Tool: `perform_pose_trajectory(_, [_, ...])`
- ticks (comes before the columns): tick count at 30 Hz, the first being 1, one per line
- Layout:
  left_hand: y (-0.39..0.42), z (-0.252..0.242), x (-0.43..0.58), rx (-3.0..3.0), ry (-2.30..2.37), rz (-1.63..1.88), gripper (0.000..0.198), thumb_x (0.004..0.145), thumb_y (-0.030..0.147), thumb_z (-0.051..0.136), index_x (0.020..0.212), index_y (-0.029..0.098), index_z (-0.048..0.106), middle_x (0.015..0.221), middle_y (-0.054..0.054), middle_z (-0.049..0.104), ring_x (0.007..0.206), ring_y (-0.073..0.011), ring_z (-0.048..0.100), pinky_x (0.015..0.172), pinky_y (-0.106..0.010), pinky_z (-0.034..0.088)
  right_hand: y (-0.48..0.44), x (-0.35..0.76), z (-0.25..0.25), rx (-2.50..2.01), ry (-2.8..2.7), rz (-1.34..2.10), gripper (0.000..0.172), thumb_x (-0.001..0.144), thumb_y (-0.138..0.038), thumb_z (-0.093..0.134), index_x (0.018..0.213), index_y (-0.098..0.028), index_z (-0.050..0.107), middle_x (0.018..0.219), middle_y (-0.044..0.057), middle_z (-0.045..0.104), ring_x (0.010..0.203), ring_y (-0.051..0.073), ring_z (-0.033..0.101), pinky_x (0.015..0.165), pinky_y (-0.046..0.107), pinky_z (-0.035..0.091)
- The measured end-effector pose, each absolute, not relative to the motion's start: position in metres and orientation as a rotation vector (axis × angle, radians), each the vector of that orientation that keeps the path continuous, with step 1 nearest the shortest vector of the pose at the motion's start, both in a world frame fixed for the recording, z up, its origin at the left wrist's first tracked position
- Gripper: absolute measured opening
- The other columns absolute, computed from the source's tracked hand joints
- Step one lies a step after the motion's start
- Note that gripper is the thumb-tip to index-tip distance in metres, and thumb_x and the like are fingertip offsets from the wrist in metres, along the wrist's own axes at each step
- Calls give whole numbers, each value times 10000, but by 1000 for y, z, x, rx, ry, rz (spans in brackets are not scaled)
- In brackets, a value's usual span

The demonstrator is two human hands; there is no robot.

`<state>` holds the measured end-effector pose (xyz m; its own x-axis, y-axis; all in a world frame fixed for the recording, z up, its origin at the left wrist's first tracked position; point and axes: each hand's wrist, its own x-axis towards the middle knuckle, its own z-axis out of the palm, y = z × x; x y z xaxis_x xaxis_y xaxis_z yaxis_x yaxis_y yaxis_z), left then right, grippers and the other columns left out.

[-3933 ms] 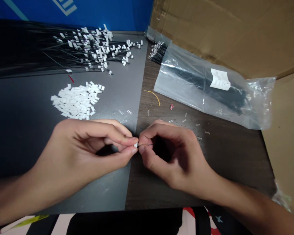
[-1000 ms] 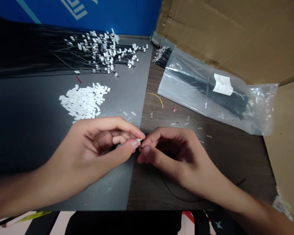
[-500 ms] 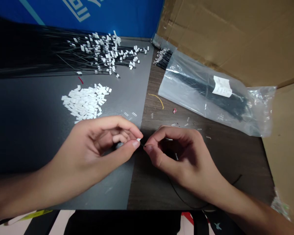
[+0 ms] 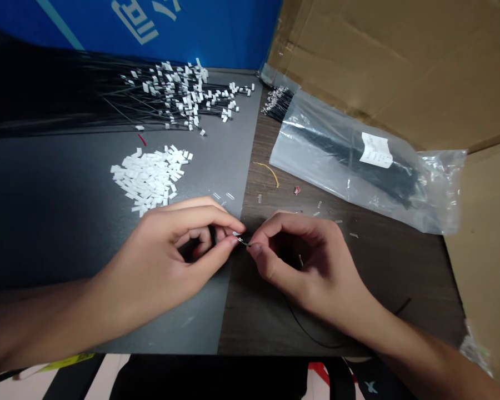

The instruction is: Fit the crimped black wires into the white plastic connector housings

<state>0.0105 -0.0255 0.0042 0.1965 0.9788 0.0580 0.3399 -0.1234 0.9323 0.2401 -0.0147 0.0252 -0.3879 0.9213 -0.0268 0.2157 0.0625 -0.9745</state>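
Note:
My left hand [image 4: 183, 250] pinches a small white sleeve [image 4: 235, 234] between thumb and forefinger; most of it is hidden by the fingertips. Facing it, my right hand [image 4: 304, 261] has thumb and forefinger closed on a thin black wire [image 4: 308, 336]. The wire's metal tip [image 4: 241, 240] shows in the gap between the hands, right at the sleeve; I cannot tell whether it is inside. The wire's length runs under my right hand and wrist. Beyond my left hand lies a heap of white sleeves [image 4: 152, 176].
Black wires with white ends [image 4: 187, 97] lie at the back left, before a blue panel [image 4: 216, 33]. A clear plastic bag [image 4: 341, 150] of black wires rests against the cardboard [image 4: 383, 66]. Yellow wire [image 4: 269, 169] and small clear tubes [image 4: 353, 235] are scattered nearby.
The fingertips have shifted slightly, and more of the wire's metal tip shows between the hands. The view has tilted a little; both pinches are kept.

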Motion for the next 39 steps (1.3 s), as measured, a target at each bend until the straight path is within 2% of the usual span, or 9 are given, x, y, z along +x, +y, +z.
perform_pose_trajectory(5, [-23,1,8,1757,1290,949,184,1022,221,789,911,263,929,1006,-36,845,639,-114,671,580,-257,515,-14,239,27,-1225,-1766,1300,135,950,-128,801,832,-193,802,744,-17,771,644,116,654,595,217,489])
perform_pose_trajectory(9, [-26,7,9,1673,1229,930,163,1015,230,778,989,274,933,1045,-54,869,789,-180,774,655,-273,583,-14,240,27,-1232,-1784,1310,114,942,-147,808,844,-204,809,751,-15,779,653,129,667,603,231,500])
perform_pose_trajectory(12, [-27,10,9,1609,1221,894,159,1006,259,779,925,269,916,990,-57,872,819,-204,793,648,-281,580,-14,241,26,-1214,-1807,1284,112,947,-139,801,854,-200,817,759,-16,781,651,124,666,601,228,504])
perform_pose_trajectory(21, [-23,11,6,1482,1173,891,169,968,272,837,815,262,910,916,-45,856,752,-176,753,615,-243,567,-19,240,21,-1100,-1864,1097,84,997,-130,825,964,-206,837,872,3,834,723,140,720,689,266,592])
perform_pose_trajectory(32, [-27,13,8,1483,1170,908,143,964,239,802,876,281,906,920,-7,849,758,-153,765,684,-190,635,-19,240,24,-1113,-1888,1191,87,988,-113,787,942,-183,812,817,-32,758,695,106,665,654,229,532])
perform_pose_trajectory(35, [-25,15,6,1519,1176,861,165,956,249,799,824,269,896,903,-24,846,791,-174,799,653,-192,616,-17,242,22,-1110,-1929,1204,90,1036,-127,765,975,-187,793,865,-19,755,742,122,672,696,259,534])
perform_pose_trajectory(39, [-19,20,4,1534,1186,830,195,932,267,796,775,266,912,871,-55,859,779,-216,842,578,-203,595,-15,246,20,-1030,-2078,1131,106,1128,-151,687,1048,-206,729,1000,36,777,900,187,710,813,327,555])
